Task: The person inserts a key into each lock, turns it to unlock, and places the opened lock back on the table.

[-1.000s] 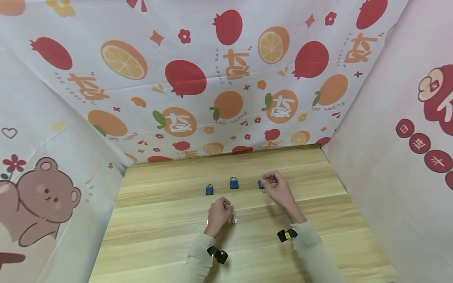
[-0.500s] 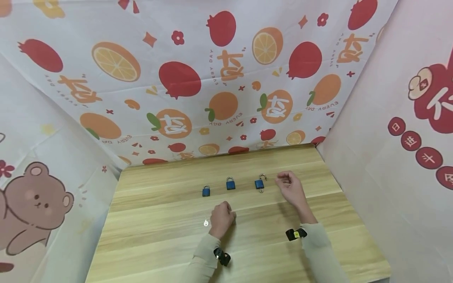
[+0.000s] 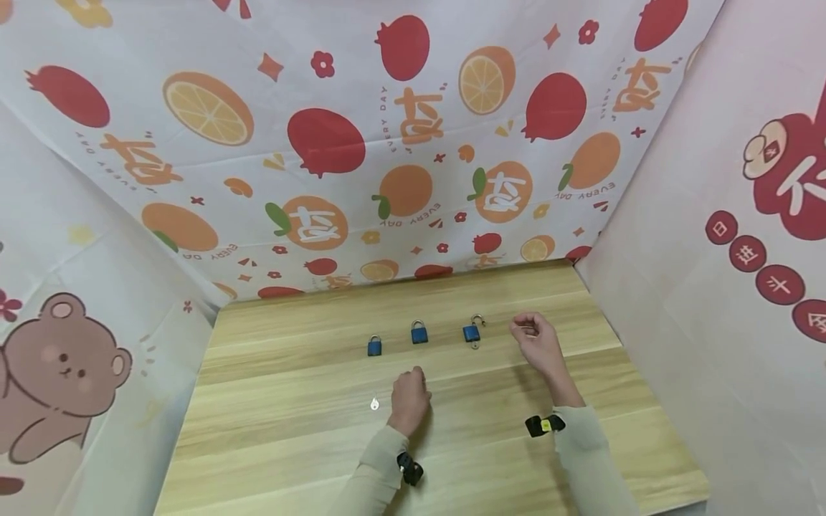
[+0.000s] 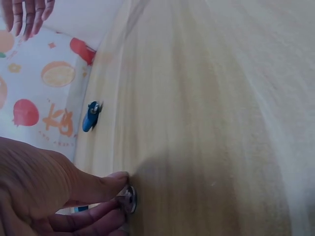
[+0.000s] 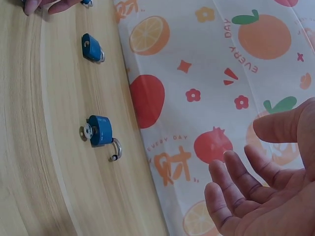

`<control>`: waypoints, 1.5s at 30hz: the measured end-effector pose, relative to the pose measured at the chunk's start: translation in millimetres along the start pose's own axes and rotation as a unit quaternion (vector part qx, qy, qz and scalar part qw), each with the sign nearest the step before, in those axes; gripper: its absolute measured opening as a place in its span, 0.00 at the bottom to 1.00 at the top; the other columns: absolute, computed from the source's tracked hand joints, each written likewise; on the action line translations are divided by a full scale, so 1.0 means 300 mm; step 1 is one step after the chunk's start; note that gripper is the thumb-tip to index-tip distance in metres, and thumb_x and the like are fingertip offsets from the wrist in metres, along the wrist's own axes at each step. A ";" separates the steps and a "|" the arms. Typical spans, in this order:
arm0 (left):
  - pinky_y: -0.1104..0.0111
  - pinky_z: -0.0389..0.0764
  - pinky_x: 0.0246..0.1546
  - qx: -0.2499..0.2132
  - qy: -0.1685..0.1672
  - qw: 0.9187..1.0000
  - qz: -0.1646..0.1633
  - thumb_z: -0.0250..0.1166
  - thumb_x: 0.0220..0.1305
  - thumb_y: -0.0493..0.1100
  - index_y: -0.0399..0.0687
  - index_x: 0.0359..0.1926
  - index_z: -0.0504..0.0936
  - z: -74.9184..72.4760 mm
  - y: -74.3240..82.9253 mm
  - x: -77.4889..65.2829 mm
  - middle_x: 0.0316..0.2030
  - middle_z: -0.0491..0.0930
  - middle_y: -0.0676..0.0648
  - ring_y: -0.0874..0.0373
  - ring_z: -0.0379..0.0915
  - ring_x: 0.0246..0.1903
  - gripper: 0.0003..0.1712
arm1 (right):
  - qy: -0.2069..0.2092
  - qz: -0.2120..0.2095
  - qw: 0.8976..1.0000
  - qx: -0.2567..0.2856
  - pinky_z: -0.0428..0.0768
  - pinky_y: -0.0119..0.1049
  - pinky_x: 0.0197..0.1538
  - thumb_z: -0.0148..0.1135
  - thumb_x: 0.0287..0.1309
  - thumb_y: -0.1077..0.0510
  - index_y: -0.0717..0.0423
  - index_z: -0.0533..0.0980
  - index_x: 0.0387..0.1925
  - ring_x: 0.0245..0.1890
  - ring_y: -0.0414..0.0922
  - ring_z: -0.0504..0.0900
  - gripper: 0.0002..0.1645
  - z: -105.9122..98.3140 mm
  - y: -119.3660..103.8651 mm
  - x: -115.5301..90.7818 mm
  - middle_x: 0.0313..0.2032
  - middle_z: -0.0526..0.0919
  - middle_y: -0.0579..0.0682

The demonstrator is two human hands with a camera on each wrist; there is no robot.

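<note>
My left hand [image 3: 410, 401] is low over the table, and in the left wrist view its thumb and fingers pinch a silver key [image 4: 130, 198] close to the wood. Another key [image 3: 375, 404] lies loose to the left of that hand. To the right, my right hand [image 3: 540, 345] is raised with relaxed fingers and holds nothing. Nearest to it is a blue padlock [image 3: 472, 333] with its shackle swung out; a key [image 5: 88, 131] sits in its bottom. The middle blue padlock [image 3: 419, 334] and the left, smaller one [image 3: 374, 347] have their shackles down.
The wooden table [image 3: 290, 444] meets a fruit-printed cloth wall [image 3: 258, 179] at the back. White printed sheets stand at the left [image 3: 39, 215] and right [image 3: 677, 179] sides.
My right hand has let go of the right padlock and moved away to the right, leaving its shackle swung out. The left hand has closed over the key beside it.
</note>
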State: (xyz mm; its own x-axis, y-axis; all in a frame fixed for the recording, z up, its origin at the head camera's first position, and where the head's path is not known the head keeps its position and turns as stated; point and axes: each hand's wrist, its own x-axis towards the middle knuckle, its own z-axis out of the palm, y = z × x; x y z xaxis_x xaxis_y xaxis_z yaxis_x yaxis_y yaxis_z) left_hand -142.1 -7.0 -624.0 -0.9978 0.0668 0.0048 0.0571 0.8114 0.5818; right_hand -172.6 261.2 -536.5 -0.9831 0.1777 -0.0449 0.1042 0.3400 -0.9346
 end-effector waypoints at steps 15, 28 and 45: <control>0.68 0.68 0.16 0.020 0.003 0.999 0.044 0.61 0.58 0.23 0.39 0.21 0.74 -0.006 -0.002 -0.038 0.17 0.77 0.44 0.56 0.70 0.17 0.14 | -0.017 0.040 0.999 0.010 0.77 0.26 0.48 0.60 0.71 0.53 0.61 0.74 0.56 0.54 0.48 0.79 0.19 -0.006 -0.009 -0.012 0.58 0.79 0.59; 0.69 0.66 0.17 0.026 -0.041 0.998 0.048 0.63 0.61 0.25 0.41 0.21 0.74 -0.026 -0.021 -0.022 0.17 0.76 0.46 0.58 0.64 0.18 0.15 | -0.019 0.036 0.999 0.009 0.78 0.27 0.47 0.61 0.70 0.55 0.61 0.75 0.54 0.49 0.44 0.80 0.17 0.009 0.004 -0.009 0.55 0.80 0.59; 0.68 0.71 0.18 0.040 -0.028 0.997 0.053 0.69 0.53 0.26 0.44 0.19 0.78 -0.014 -0.046 -0.025 0.19 0.80 0.47 0.57 0.71 0.18 0.14 | -0.020 0.039 0.999 0.000 0.78 0.29 0.47 0.60 0.71 0.55 0.61 0.75 0.54 0.50 0.47 0.81 0.17 0.030 0.001 0.000 0.55 0.81 0.60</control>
State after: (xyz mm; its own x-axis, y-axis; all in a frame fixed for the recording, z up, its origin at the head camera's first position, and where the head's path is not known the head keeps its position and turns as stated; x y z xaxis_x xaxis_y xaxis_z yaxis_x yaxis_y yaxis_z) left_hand -135.5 -21.2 -628.7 -0.9825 0.1856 0.0152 0.1669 0.8419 0.5132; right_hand -174.0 253.0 -540.0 -0.9771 0.1665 -0.1323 0.1812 0.3260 -0.9279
